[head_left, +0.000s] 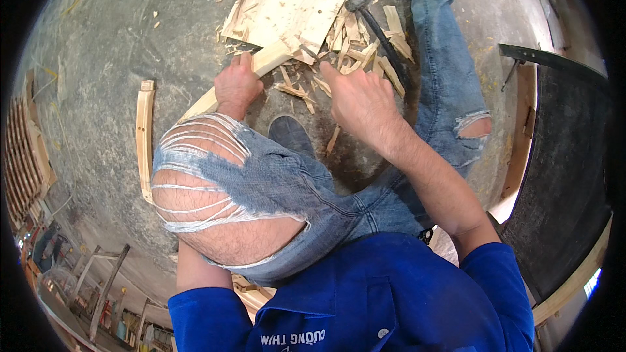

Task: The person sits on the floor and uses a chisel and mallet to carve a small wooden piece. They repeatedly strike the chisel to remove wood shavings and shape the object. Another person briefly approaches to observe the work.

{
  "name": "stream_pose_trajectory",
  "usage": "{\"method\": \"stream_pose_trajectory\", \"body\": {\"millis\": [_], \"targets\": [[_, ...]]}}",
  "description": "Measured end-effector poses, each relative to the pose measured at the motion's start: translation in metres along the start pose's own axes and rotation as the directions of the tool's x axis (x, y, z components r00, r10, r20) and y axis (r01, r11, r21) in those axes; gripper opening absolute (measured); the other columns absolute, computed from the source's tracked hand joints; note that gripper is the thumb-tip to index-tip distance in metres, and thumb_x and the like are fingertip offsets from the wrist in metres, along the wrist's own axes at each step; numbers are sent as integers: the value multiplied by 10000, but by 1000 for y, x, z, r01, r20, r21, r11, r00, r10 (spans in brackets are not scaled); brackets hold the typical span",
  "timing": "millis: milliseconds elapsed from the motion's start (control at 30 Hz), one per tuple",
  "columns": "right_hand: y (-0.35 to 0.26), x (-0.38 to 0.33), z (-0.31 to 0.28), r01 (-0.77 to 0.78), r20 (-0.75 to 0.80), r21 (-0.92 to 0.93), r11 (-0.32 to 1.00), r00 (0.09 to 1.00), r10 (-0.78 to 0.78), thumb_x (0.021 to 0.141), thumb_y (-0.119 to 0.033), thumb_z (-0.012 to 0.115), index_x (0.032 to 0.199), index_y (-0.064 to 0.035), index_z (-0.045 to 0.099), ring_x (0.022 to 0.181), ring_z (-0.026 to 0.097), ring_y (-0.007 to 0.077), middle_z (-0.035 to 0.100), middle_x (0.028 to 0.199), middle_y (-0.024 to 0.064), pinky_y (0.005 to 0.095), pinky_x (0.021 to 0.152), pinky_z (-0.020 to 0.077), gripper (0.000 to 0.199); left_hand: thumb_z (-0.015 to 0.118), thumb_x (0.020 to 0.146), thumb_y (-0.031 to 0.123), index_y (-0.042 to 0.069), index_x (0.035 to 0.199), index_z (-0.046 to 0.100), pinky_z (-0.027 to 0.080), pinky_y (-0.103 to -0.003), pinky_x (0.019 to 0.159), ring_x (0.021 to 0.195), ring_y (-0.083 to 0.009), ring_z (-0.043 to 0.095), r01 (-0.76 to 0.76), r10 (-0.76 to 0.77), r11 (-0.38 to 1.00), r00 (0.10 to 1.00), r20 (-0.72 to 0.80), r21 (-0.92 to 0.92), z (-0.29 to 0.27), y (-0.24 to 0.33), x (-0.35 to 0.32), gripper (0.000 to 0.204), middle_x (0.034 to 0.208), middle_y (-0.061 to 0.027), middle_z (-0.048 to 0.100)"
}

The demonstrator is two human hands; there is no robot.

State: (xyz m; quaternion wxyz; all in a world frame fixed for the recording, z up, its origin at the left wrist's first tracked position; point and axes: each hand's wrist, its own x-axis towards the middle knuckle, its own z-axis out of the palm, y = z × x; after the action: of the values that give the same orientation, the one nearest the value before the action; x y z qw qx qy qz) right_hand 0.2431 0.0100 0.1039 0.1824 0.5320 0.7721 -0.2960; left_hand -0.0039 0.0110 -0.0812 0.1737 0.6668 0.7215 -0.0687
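My left hand (238, 86) is closed around a pale wooden bar (272, 57), whose far end rests on a flat square board (287, 3) on the floor. The bar's near part passes behind my raised left knee. In my closed right hand (365, 103) is a slim chisel (309, 52); its blade points left, close to the end of the bar. Whether the edge touches the wood I cannot tell, and the handle is hidden in my fist. A hammer (377, 27) with a dark handle lies to the right of the board, among split wood chips (392, 21).
On the floor to my left lies a curved wooden piece (144, 137). A slatted wooden stack (25, 146) stands at the far left. At the right rises a large black panel (566, 163). My right leg (443, 58) stretches forward beside the chips.
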Motion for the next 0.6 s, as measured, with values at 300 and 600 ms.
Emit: {"method": "stream_pose_trajectory", "body": {"millis": [300,600], "targets": [[-1,34,-1,22,-46,11,1000,999,-21,918,-40,599,1245,45,651,966,768,396,760,912,239,506,864,618,341,722,791,169,154,1224,589,595,-515,824,1016,-372,730,30,-30,999,1000,7,26,0,-6,-1,454,1143,-128,716],[5,7,0,-30,-14,-5,1000,999,30,905,-26,599,1360,32,601,899,772,381,740,852,238,515,813,627,459,727,789,163,145,1173,580,593,-521,827,1004,-383,733,10,-10,1000,1000,5,-11,-1,1,1,411,1141,-129,718]]}}
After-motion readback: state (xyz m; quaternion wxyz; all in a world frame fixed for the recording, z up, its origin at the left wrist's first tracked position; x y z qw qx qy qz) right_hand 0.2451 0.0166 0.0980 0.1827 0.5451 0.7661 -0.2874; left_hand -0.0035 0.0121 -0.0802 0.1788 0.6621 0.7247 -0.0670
